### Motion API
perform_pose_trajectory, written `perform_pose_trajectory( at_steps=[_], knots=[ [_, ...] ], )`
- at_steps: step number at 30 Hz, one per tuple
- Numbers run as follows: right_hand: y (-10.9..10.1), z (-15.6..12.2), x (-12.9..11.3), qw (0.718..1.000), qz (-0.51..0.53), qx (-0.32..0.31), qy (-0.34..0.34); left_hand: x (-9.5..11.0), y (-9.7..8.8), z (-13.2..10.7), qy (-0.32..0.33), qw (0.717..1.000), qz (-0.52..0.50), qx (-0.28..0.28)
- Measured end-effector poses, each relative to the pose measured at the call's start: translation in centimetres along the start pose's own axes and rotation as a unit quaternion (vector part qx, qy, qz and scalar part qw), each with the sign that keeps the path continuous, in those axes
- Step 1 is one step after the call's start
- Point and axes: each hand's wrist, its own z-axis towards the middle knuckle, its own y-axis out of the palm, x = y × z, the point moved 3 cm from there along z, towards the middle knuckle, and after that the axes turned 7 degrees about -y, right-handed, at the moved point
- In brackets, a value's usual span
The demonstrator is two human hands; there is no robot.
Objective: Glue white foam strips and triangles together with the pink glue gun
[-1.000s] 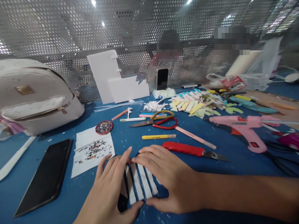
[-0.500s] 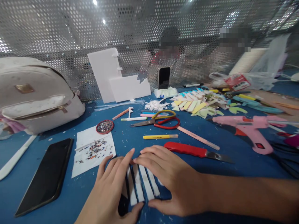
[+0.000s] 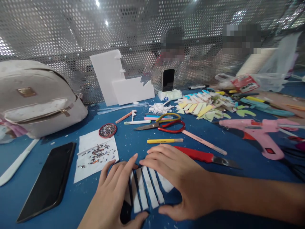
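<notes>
Several white foam strips [image 3: 149, 187] lie side by side on the blue table, with narrow gaps between them. My left hand [image 3: 114, 187] rests along their left side, fingers stretched forward and thumb near the lower ends. From the right, my right hand [image 3: 181, 181] arches over a wider white piece [image 3: 166, 183], its fingertips by the strips' far ends and its thumb apart. Part of a dark object [image 3: 125, 212] shows beneath my left hand. Just beyond my right hand is a red-handled knife [image 3: 197, 155], partly covered by the fingers.
Scissors [image 3: 158, 124], a yellow marker [image 3: 164, 141] and a pink glue gun [image 3: 259, 128] lie beyond. To the left are a phone [image 3: 47, 181], a paper sheet [image 3: 82, 159] with dark bits and a backpack [image 3: 40, 98]. Cut scraps [image 3: 205, 105] are heaped behind.
My right hand has shifted slightly right and away from the strips, uncovering more of the wider white piece. My left hand stays nearly where it was.
</notes>
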Motion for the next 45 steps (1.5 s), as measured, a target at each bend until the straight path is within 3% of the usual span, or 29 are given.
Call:
perform_pose_trajectory(
  at_steps=[12,32,41,45],
  knots=[
    [0.4,-0.3,0.6,0.999,0.01,-0.03,-0.004,-0.2,0.0,0.1,-0.011,1.0,-0.017,-0.01],
    [0.5,-0.4,0.7,1.0,0.001,-0.02,0.001,0.0,-0.1,0.1,-0.018,1.0,0.0,-0.01],
    [-0.6,-2.5,1.1,0.999,-0.033,0.015,0.001,-0.9,0.1,-0.1,-0.021,1.0,0.007,0.005],
    [-0.6,-2.8,1.3,0.999,-0.035,-0.019,0.017,-1.1,0.4,0.0,-0.032,0.999,0.014,0.002]
  ],
)
